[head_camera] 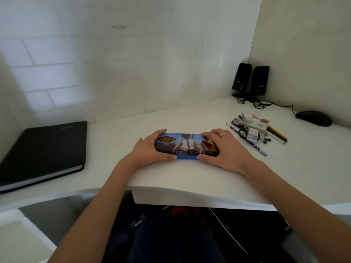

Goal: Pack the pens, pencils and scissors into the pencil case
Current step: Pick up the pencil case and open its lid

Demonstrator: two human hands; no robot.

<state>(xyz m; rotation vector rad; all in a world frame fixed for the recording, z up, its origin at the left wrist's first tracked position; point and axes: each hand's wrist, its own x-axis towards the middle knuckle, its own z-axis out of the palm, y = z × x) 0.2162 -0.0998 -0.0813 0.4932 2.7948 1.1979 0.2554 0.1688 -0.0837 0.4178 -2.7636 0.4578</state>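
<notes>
A blue pencil case (pixel 185 146) with a printed game picture lies closed on the white desk (pixel 190 177), in the middle. My left hand (pixel 150 149) grips its left end, and my right hand (pixel 226 149), with a ring on one finger, grips its right end. To the right of the case lies a loose pile of stationery: a blue patterned pen (pixel 255 146), black-handled scissors (pixel 244 128), dark markers (pixel 236 122), a yellow and green pencil (pixel 276 134), a white eraser box (pixel 253 135) and several small black bits (pixel 266 140).
A black closed notebook (pixel 45 149) lies at the left of the desk. Two black speakers (pixel 250 80) with cables stand in the back right corner, and a black mouse (pixel 314 118) sits at the far right. The desk's curved front edge runs under my forearms.
</notes>
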